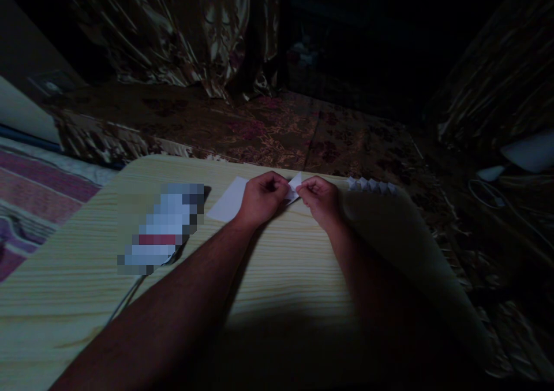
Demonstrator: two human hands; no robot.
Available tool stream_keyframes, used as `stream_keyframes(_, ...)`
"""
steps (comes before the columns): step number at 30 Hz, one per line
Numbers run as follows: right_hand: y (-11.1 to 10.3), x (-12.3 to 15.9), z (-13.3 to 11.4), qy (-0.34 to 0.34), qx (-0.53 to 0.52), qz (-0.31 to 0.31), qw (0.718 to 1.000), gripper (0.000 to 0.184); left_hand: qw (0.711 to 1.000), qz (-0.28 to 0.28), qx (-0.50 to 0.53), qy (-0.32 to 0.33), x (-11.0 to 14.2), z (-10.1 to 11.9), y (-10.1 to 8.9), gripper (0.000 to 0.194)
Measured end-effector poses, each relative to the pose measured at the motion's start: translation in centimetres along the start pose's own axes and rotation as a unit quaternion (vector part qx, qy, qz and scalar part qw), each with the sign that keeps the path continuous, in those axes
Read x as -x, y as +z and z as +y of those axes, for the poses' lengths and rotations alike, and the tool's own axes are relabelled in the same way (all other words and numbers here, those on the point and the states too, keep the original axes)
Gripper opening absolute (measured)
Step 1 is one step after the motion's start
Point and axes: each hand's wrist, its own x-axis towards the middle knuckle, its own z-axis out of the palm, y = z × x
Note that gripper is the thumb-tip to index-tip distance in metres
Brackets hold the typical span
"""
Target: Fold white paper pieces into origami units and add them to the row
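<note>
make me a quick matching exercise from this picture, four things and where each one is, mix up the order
Things
1. folded paper
2. flat sheet
3. row of small white pieces
4. curtain

Places
a. near the far right corner of the table
b. hanging in folds beyond the table
c. on the table, just to the left of the left hand
d. held between the left hand and the right hand

Pairs: 1-d, 2-c, 3-a, 4-b

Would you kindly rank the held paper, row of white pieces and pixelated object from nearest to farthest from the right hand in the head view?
1. Held paper: touching the right hand.
2. Row of white pieces: at right.
3. Pixelated object: far left.
</note>
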Motion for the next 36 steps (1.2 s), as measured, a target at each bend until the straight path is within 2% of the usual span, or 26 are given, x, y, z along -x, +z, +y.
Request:
stream_keyframes(7,-0.08,0.13,-0.28,0.002,0.021,-0.007,1.0,0.017,1.0,0.0,0.004,-0.006,0.25,0.33,0.09,0.018)
stream_keyframes(19,-0.08,0.16,-0.12,-0.009,0.013,-0.021,1.0,0.017,0.999,0.008,-0.041,0.032,0.24,0.41,-0.07,0.013)
stream_keyframes(36,0.36,0.35,-0.33,-0.024,0.068,0.019,0.997,0.015,0.994,0.041,-0.094,0.043,0.11,-0.17,-0.16,0.019)
